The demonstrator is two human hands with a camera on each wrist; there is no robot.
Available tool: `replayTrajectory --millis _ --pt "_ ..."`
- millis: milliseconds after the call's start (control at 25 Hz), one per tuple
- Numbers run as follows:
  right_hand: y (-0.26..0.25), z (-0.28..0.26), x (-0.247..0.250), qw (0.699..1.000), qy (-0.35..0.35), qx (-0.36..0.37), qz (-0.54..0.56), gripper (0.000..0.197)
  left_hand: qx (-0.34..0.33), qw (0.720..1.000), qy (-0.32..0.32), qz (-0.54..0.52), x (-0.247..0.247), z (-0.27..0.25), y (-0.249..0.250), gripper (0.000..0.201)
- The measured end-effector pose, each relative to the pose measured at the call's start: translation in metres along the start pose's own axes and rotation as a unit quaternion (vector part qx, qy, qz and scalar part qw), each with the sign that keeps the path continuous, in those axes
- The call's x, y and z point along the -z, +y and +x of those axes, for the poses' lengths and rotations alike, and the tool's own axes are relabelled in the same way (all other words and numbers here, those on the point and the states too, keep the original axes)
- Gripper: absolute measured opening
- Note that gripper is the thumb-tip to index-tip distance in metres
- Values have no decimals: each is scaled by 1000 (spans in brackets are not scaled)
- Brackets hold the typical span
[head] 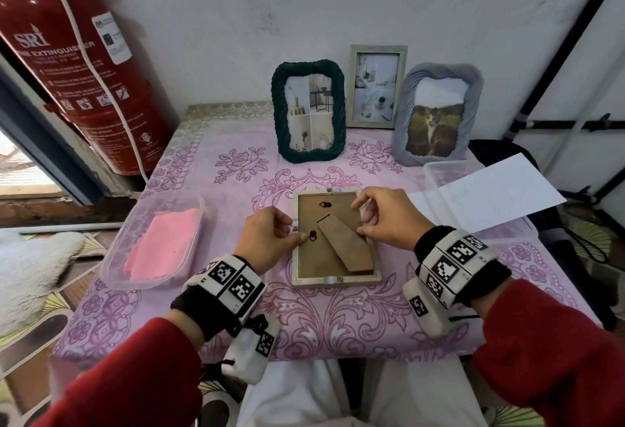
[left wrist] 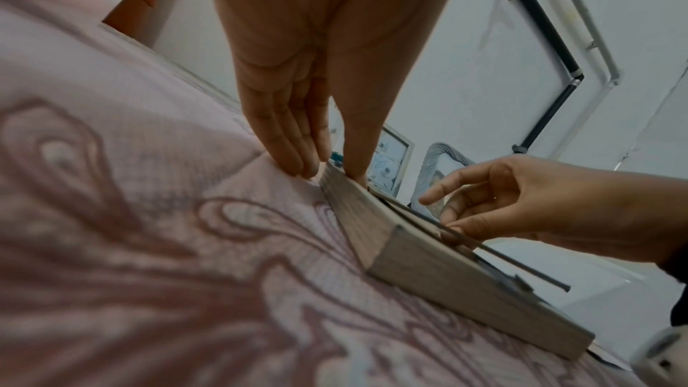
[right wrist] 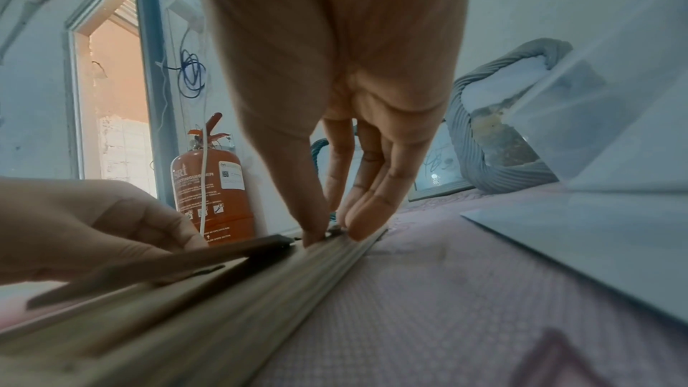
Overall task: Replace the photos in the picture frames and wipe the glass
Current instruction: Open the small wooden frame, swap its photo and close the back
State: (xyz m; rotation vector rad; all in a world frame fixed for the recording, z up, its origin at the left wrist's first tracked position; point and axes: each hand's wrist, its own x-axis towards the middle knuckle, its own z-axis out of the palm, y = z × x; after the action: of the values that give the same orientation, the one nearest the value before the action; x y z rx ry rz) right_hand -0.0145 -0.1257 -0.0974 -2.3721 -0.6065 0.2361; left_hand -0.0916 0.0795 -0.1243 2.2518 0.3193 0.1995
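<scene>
Lying face down on the pink cloth (head: 338, 325) right in front of you is a pale wooden frame (head: 334, 279), its brown backing and folded stand (head: 345, 245) facing up. Your left hand (head: 270, 240) rests at the frame's left edge, thumb tip touching a black turn clip (head: 313, 235) on the backing, the other fingers loosely curled against the frame's side. Your right hand (head: 385, 216) sits at the right edge, thumb pressing the backing beside the stand, fingers half curled over the rim; neither hand closes around anything. Three more frames stand upright at the back: green (head: 308, 112), pale (head: 377, 86) and grey (head: 438, 115). A tub (head: 115, 257) holding a pink cloth (head: 165, 244) sits to your left, white paper (head: 490, 196) to your right
</scene>
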Motion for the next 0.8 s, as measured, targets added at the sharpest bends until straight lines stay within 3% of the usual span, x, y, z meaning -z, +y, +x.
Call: replayTrajectory --millis 560,800 --pt "7 0 5 998 -7 4 68 33 -5 1000 -14 1 -2 1 -1 31" --pt "13 -8 5 998 -4 -41 57 23 -5 1000 -22 6 -2 0 1 30"
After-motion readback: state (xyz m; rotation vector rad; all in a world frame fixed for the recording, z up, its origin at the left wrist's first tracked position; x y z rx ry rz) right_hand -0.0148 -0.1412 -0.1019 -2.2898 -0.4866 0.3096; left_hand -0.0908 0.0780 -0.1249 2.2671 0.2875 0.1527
